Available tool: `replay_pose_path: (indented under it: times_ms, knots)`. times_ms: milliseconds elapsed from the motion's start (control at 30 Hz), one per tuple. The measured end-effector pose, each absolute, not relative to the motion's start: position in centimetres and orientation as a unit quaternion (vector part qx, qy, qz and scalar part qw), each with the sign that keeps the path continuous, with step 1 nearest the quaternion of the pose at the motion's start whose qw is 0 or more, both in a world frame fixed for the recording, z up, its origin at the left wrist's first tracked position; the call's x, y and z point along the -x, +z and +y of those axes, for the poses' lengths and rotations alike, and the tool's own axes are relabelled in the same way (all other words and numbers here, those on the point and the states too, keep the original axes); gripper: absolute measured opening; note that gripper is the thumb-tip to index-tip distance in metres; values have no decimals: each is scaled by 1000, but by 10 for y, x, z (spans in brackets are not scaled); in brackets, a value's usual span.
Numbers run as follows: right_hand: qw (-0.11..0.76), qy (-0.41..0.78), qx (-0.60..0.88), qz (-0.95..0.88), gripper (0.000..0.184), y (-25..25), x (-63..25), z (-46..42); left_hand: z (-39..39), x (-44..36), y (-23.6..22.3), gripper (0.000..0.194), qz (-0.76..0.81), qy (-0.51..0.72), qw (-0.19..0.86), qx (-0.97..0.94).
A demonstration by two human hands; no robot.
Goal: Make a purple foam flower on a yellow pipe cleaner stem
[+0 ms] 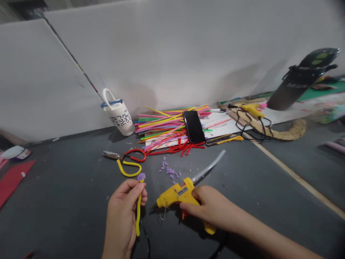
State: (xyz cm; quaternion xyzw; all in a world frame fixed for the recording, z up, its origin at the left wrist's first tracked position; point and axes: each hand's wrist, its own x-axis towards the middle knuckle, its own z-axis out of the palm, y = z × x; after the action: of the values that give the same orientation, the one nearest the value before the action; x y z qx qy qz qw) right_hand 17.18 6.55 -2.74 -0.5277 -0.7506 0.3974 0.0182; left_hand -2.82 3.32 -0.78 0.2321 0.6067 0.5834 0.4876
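Note:
Between the thumb and fingers of my left hand point(125, 205) is a yellow pipe cleaner point(138, 216), with a small clump of purple pieces point(141, 176) at its upper end. My right hand point(208, 207) grips a yellow glue gun point(176, 194), its dark nozzle pointing left toward my left hand but apart from it. A clear glue stick point(210, 166) sticks out of the gun's back. Loose purple bits point(170, 172) lie beyond the gun. Scissors point(121, 156) with one red and one yellow handle rest open past my left hand.
Colourful pipe cleaners point(161, 126) are piled near the wall, under a black phone point(194, 126). A white cup point(122, 118) stands left of them. Farther right are a second glue gun point(252, 109) with a cord and a dark bottle point(291, 88). Red sheet point(14, 178) lies far left.

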Motion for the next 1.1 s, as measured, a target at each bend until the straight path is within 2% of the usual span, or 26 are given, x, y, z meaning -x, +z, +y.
replay_pose_path:
  times_ms: [200,267,333,400,600,733,900,1033,1100]
  knots:
    - [-25,216,518,-827,53,-17,-165,67,34,27,-12,17,607,568,508,-226]
    - [-19,169,501,-849,45,-9,-163,76,35,26,-13,17,606,566,512,-226]
    - [2,130,473,-871,26,-5,-158,88,35,25,-13,18,604,564,515,-227]
    - [19,108,426,-898,15,-6,-146,103,35,25,-13,18,603,562,517,-230]
    - [2,71,308,-949,13,-31,-105,134,35,28,-16,17,601,564,517,-231]
    - [-3,83,287,-954,28,-44,-94,133,35,28,-16,17,599,565,519,-230]
    - [49,170,316,-932,29,-45,-94,135,35,27,-13,16,592,565,529,-225]
    - [155,290,372,-868,10,-30,-103,137,33,27,-12,14,581,566,543,-216]
    - [215,365,389,-818,8,-19,-110,133,32,26,-11,13,574,566,553,-208]
